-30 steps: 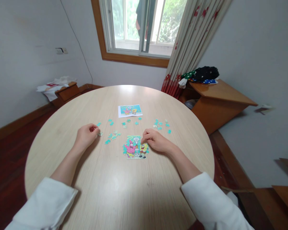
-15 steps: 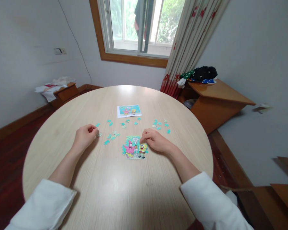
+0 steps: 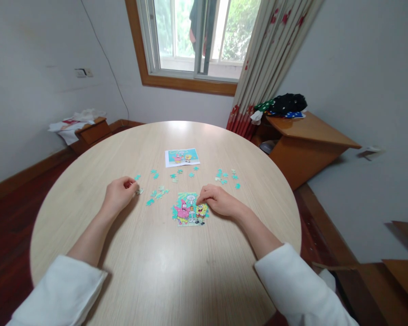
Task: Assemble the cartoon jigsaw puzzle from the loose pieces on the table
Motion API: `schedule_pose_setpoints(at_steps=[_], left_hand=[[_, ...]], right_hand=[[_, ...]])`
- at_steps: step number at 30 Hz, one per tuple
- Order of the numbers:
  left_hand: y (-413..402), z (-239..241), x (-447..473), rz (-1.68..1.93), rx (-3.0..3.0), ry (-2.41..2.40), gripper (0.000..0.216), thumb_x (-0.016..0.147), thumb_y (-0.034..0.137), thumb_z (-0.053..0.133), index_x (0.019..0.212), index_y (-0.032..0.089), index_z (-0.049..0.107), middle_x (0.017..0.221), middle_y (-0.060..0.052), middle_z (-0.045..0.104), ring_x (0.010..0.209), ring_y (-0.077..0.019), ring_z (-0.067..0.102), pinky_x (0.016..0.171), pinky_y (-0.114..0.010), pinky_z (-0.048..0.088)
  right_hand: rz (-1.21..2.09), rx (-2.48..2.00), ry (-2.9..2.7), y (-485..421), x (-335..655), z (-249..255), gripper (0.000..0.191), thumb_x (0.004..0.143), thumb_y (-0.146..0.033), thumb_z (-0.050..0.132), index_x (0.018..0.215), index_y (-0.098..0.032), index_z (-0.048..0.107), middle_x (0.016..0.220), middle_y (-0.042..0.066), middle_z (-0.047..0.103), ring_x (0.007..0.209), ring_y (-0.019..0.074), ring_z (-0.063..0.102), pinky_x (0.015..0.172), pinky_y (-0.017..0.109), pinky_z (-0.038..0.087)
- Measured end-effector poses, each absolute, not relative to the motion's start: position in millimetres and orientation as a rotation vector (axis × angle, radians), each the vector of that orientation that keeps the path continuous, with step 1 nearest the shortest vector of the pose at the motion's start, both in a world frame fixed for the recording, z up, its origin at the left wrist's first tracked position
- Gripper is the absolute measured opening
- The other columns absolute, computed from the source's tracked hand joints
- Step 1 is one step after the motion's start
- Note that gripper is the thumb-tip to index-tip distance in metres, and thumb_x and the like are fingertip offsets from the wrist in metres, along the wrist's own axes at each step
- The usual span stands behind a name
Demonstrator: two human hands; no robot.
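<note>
The partly joined jigsaw puzzle (image 3: 182, 210), with a pink starfish, a squid-like figure and a yellow square figure, lies flat at the table's middle. At its upper right edge, my right hand (image 3: 219, 200) is closed, fingertips down on the yellow figure's side; whatever they pinch is hidden. My left hand (image 3: 119, 194) rests on the table to the left, thumb and fingers pinched on a pale puzzle piece (image 3: 138, 191). Between the hands lies a cluster of loose turquoise and pale pieces (image 3: 159, 194). Beyond it sits the printed reference picture (image 3: 183, 157).
The round wooden table (image 3: 149, 267) carries more loose pieces (image 3: 222, 176) at the right and several below the picture. Behind stand a window and a curtain (image 3: 258, 68). A wooden cabinet (image 3: 302, 140) with cloths is close to the table's right edge.
My right hand has shifted very slightly at the puzzle's upper right edge. My left hand keeps its pinch in the same place. The pieces lie as before.
</note>
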State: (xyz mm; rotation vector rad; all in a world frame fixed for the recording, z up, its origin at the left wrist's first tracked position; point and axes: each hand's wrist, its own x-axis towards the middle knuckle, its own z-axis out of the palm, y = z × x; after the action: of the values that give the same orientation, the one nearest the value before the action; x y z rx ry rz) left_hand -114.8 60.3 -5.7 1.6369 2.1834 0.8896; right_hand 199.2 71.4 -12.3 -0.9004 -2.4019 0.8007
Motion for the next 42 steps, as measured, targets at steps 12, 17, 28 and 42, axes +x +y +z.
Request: schedule_pose_setpoints(at_steps=[12, 17, 28, 42], left_hand=[[61, -6, -115, 0.888, 1.622, 2.189, 0.016, 0.066, 0.031, 0.05, 0.066, 0.018, 0.061, 0.057, -0.001, 0.059, 0.059, -0.0175, 0.056, 0.058, -0.027, 0.038], [61, -7, -115, 0.898, 1.626, 2.183, 0.016, 0.066, 0.031, 0.05, 0.066, 0.018, 0.06, 0.058, -0.001, 0.059, 0.059, -0.0175, 0.056, 0.058, -0.027, 0.038], [60, -5, -114, 0.898, 1.634, 2.19, 0.016, 0.065, 0.031, 0.049, 0.065, 0.019, 0.059, 0.056, -0.001, 0.058, 0.058, -0.0177, 0.055, 0.058, -0.028, 0.037], [61, -6, -113, 0.959, 1.605, 2.142, 0.016, 0.063, 0.033, 0.051, 0.065, 0.019, 0.059, 0.057, -0.002, 0.059, 0.058, -0.019, 0.056, 0.057, -0.028, 0.037]], right_hand=[[0.826, -0.87, -2.356, 71, 199, -13, 0.037, 0.075, 0.005, 0.045, 0.077, -0.018, 0.074, 0.075, 0.003, 0.067, 0.075, 0.0117, 0.059, 0.075, 0.027, 0.046], [0.857, -0.864, -2.395, 71, 200, -13, 0.043, 0.07, 0.008, 0.04, 0.073, -0.019, 0.074, 0.076, 0.003, 0.067, 0.076, 0.0116, 0.059, 0.074, 0.026, 0.046], [0.808, -0.891, -2.339, 70, 199, -14, 0.037, 0.073, 0.005, 0.044, 0.072, -0.019, 0.073, 0.075, 0.003, 0.065, 0.075, 0.012, 0.057, 0.075, 0.027, 0.046], [0.067, -1.861, -1.851, 114, 224, -27, 0.033, 0.089, -0.023, 0.044, 0.113, -0.02, 0.067, 0.111, 0.012, 0.064, 0.103, 0.0252, 0.052, 0.088, 0.039, 0.033]])
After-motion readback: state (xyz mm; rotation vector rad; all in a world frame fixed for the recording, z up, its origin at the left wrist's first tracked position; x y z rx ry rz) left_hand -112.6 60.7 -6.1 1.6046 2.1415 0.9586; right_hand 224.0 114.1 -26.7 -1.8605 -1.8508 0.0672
